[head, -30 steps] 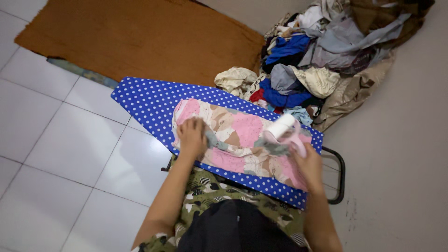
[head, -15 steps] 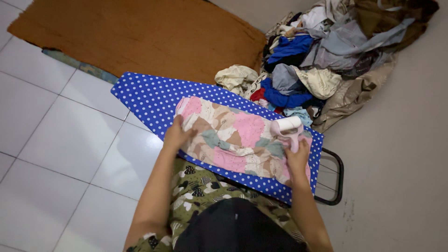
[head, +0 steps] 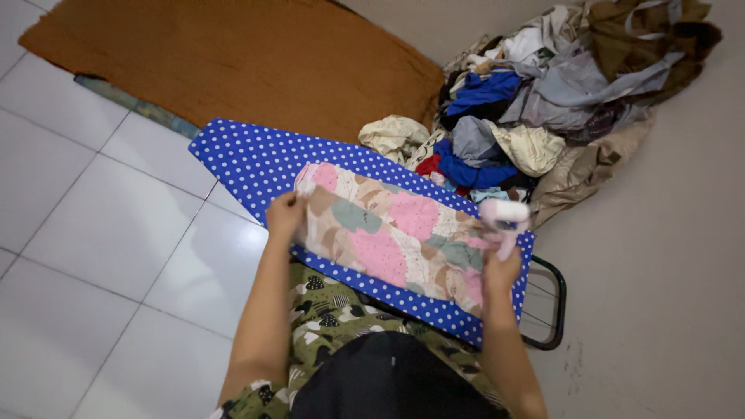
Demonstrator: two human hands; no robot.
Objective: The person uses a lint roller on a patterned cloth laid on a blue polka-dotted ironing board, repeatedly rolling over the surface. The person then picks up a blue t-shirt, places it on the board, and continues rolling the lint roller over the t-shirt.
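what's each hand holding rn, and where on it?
Left hand pinches the left edge of the patchwork cloth on the ironing board. Right hand grips the pink lint roller by its handle, roll end up.

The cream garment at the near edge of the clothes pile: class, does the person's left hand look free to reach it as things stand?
Probably not yet. The left hand grips the patchwork cloth at the board's left, and the cream garment lies beyond the board.

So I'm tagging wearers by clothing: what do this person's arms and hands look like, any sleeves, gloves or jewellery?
Both arms are bare down to the left hand and right hand: no gloves, and no watch or rings show. An olive patterned sleeve with pale and black heart shapes ends high on the left arm.
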